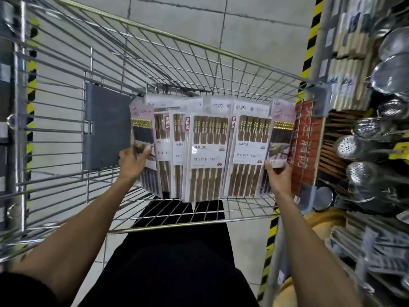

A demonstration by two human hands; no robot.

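Fanned row of chopstick packs (208, 151) clamped between both grips, inside the wire cart (66, 111) at its near end. Left hand (132, 161) pinches the outer dark pack; right hand (277, 177) curls round the opposite end pack. Risk: middle packs are held by side pressure only and could slide out and drop. Cart holds these packs; skimmers (363, 151) hang right of the right grip.

Flat, cool light from overhead keeps the scene moderately bright, and the shadows on the pale floor (177, 23) are faint. The clear wrap of the chopstick packets (205, 149) shows whitish glare, and their small print is soft. The steel skimmers (363, 173) on the right carry hard glints and are smeared by blur. Wide-angle distortion bows the cart (55, 120) wires toward the left and top edges. The dark trousers (177, 262) below lose all detail.
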